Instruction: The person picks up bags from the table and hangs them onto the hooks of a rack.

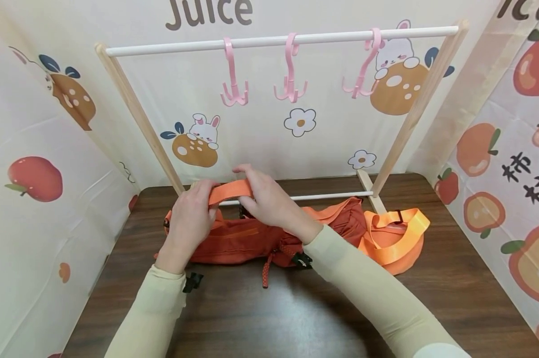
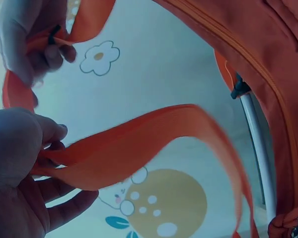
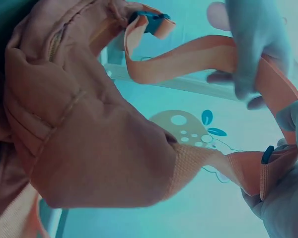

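An orange-red fabric bag [image 1: 238,243] with zips lies along the table in front of a hanging rack. Its flat orange strap [image 1: 231,190] is raised in an arch between both hands. My left hand [image 1: 191,214] pinches one end of that arch; in the left wrist view, the strap [image 2: 139,141] runs out between the thumb and fingers. The other end is gripped by my right hand [image 1: 271,199], beside a small dark slider [image 3: 267,154] on the webbing. A black buckle [image 3: 150,21] hangs on the bag's strap in the right wrist view.
The rack has a white top bar [image 1: 175,47] with pink hooks [image 1: 233,94] hanging from it. At the bag's right end lies a lighter orange part with a bright strap [image 1: 414,231]. Black clips [image 1: 192,282] lie near the front. Printed cloth surrounds the brown table [image 1: 260,323].
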Motion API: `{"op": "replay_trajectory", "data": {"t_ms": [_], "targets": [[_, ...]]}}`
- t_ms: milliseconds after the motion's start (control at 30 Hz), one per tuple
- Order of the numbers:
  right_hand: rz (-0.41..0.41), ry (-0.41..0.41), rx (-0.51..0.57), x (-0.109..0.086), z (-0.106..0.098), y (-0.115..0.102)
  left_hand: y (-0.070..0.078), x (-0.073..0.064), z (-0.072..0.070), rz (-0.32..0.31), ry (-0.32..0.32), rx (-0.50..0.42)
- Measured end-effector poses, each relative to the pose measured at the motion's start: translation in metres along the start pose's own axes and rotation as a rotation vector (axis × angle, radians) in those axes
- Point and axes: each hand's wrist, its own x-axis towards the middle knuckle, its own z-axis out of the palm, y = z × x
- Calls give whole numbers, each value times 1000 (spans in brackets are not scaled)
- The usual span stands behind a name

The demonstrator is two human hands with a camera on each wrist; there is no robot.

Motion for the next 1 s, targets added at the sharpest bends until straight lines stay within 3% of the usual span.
{"op": "replay_trajectory", "data": {"t_ms": [400, 767, 1000], "targets": [[-1, 26, 146, 4, -26, -1, -22, -7, -4, -110, 59, -17], [-36, 79, 117, 3, -40, 5, -37, -12, -11, -243, 89, -49], [-46, 111, 94, 4, -44, 10, -46, -11, -20, -254, 135, -102]]}}
